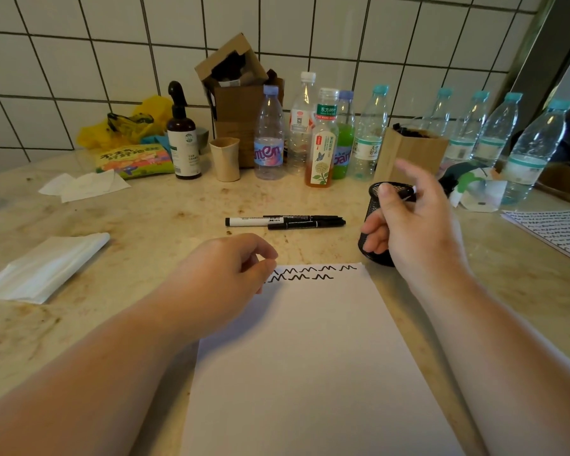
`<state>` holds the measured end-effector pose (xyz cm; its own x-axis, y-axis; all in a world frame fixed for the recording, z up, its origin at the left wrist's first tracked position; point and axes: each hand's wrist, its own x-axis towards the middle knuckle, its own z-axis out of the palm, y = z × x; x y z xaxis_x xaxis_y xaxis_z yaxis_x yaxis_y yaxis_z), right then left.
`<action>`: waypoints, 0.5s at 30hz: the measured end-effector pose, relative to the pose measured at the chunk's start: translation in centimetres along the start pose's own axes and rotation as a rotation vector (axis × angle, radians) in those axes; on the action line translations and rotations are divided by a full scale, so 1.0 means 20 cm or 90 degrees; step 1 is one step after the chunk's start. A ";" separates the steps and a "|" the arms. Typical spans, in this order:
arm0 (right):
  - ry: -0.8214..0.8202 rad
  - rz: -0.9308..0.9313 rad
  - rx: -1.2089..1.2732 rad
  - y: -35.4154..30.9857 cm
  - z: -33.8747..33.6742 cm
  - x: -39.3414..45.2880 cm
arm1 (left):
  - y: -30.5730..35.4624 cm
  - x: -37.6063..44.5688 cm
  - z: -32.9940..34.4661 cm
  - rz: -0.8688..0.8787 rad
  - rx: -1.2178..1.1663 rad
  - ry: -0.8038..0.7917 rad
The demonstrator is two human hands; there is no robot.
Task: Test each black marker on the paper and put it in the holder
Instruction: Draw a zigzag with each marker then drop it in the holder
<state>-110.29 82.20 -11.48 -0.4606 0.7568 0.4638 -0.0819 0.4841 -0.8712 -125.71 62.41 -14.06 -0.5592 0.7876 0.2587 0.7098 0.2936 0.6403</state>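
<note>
Judging from the head view, roughly midway: two rows of black zigzags across the top of the paper (pixel 310 357), seemingly nine test marks, with the rest of the sheet blank. Right hand (pixel 418 218) raised in front of the mesh holder (pixel 380 225), fingers loosely spread, apparently gripping nothing; a small white tip beside the fingers at the holder's rim, perhaps a marker just dropped in, though too hidden to tell. Holder standing just beyond the paper's far right corner, partly masked by that hand. Left hand (pixel 224 274) resting on the paper's far left corner, fingers curled under, thumb near forefinger, nothing visible inside, so likely only pinning the sheet. Still to test, seemingly: markers (pixel 285 221) lying side by side just beyond the left hand's knuckles and left of the right hand, apart from both. Beige stone counter (pixel 145 218), stained and speckled, against a white tiled wall (pixel 79 60). Far past both hands, bottles (pixel 323 136), a cardboard box (pixel 237 103), a paper cup (pixel 225 159). Left of the left hand, tissues (pixel 43 268); right of the right hand, another scribbled sheet (pixel 556 232).
</note>
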 end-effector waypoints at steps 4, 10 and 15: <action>0.027 -0.063 0.065 -0.02 -0.01 -0.03 | 0.00 0.00 0.00 0.000 -0.015 0.002; -0.023 -0.017 0.106 -0.04 0.01 -0.02 | 0.01 -0.01 0.00 0.008 -0.018 -0.004; -0.048 0.005 0.047 -0.02 0.03 -0.01 | 0.02 -0.01 0.00 0.011 -0.023 -0.016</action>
<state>-110.70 81.53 -11.43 -0.5267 0.7235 0.4462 -0.1421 0.4426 -0.8854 -125.30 62.31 -13.79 -0.5357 0.8059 0.2518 0.7032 0.2607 0.6615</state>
